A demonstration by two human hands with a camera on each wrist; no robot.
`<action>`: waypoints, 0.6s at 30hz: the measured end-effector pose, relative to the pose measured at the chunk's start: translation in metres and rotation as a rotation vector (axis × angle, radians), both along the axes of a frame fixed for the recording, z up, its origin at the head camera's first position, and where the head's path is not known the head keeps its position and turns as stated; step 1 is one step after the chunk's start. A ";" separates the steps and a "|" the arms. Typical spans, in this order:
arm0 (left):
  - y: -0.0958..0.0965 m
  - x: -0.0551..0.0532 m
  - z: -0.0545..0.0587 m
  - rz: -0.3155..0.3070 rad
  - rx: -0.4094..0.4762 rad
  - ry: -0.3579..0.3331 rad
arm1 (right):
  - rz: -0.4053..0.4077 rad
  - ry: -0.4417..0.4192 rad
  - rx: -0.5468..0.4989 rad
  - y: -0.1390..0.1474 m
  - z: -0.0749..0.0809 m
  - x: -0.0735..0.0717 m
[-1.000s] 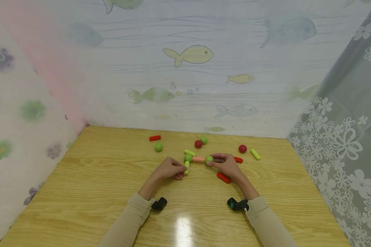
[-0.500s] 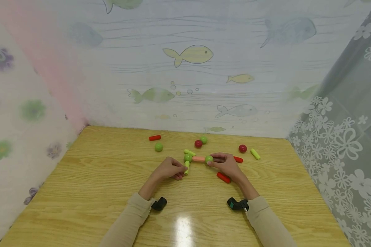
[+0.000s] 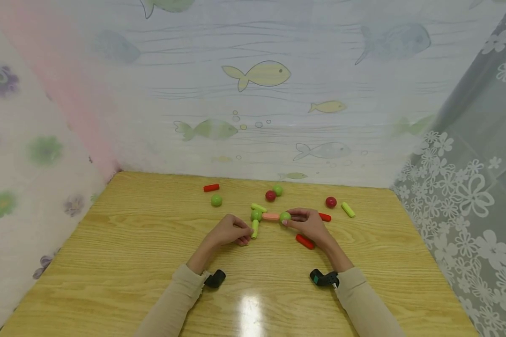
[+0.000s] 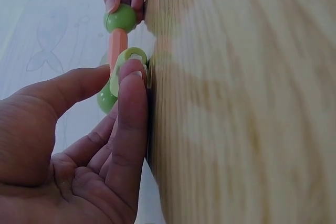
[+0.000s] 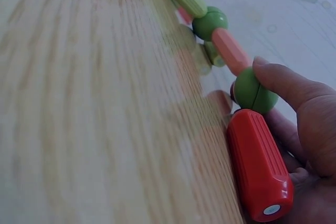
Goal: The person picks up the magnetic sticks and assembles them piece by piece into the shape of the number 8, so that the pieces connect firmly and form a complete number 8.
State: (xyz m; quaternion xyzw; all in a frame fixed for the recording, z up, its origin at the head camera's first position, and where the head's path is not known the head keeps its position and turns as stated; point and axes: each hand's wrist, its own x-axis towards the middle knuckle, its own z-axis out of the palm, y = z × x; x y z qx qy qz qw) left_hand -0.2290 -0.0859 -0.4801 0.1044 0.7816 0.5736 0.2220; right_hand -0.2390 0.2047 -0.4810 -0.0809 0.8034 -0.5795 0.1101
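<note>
Orange rod points left-right between green balls, right fingers pinching one; grip of left fingers unclear.

This looks like a small indoor corner screened off with printed sheets, perhaps in a home; the pictures cannot settle which kind of building. Behind the wood-grain surface stands a pale fish-print sheet, like a shower curtain. A flowered sheet with a pink band closes the left side, and a grey sheet with white lacy flowers the right. Colourful toy balls and toy sticks suit a household, while black wrist cameras suggest a makeshift filming spot.
</note>
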 end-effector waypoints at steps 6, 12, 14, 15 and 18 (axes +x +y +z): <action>-0.014 -0.002 -0.001 -0.009 -0.015 0.017 | 0.012 0.005 -0.043 0.008 -0.021 -0.010; -0.048 -0.009 0.001 0.044 -0.027 0.080 | 0.021 0.013 -0.060 0.009 -0.021 -0.008; -0.060 -0.012 0.002 0.075 -0.034 0.116 | 0.022 0.012 -0.067 0.009 -0.019 -0.007; -0.065 -0.013 0.002 0.092 -0.042 0.136 | 0.024 0.013 -0.067 0.009 -0.019 -0.007; -0.080 -0.016 0.005 0.162 -0.069 0.203 | 0.019 0.015 -0.065 0.008 -0.017 -0.006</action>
